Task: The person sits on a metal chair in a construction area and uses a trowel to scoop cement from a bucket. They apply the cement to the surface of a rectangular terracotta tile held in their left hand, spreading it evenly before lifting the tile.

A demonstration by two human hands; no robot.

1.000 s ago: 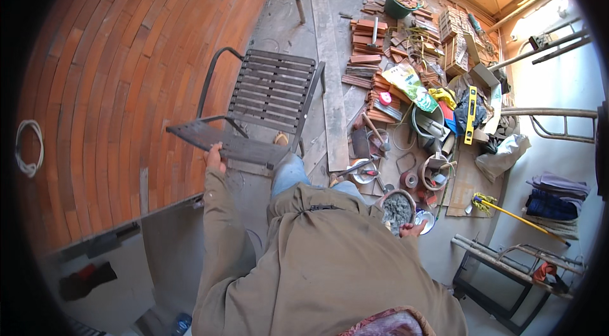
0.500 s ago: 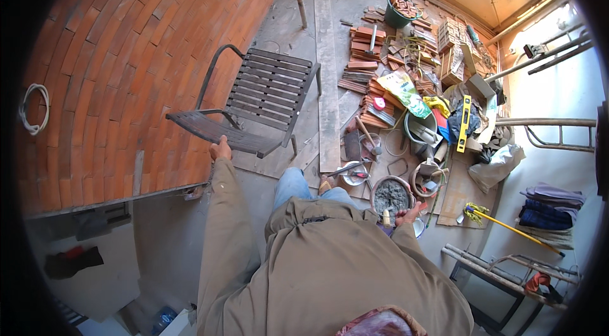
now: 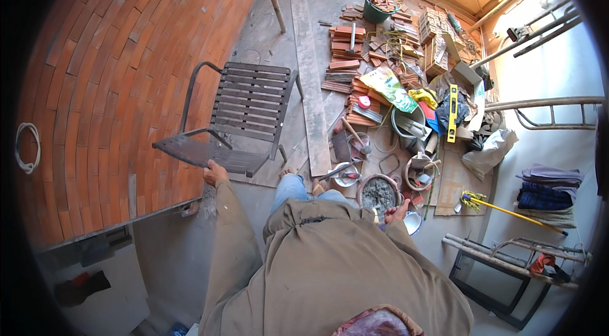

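Observation:
My left hand [image 3: 216, 173] is closed on the top edge of the backrest of a dark slatted chair [image 3: 250, 101]. The chair stands beside the brick wall at my left, its seat facing up. Out to my right, my right hand [image 3: 398, 211] hovers over the rim area of a round tub of wet grey mortar [image 3: 379, 194]. Its fingers are bent but look apart, and I see nothing between them. A short pale handle [image 3: 375, 214] shows at the tub's near edge, close to that hand. Partly behind the hand is a small white bowl [image 3: 412, 223].
Ahead right lie stacked bricks [image 3: 347, 44], a hammer [image 3: 359, 136], a yellow spirit level [image 3: 452, 113] and several buckets. A long plank [image 3: 307, 76] runs along the floor. Farther right are a yellow-handled mop [image 3: 514, 211], folded cloths [image 3: 550, 187] and metal frames [image 3: 501, 279].
The view has turned slightly, shifting the scene leftward. My left hand keeps its hold on the chair. My right hand's fingers, spread before, are now drawn in more.

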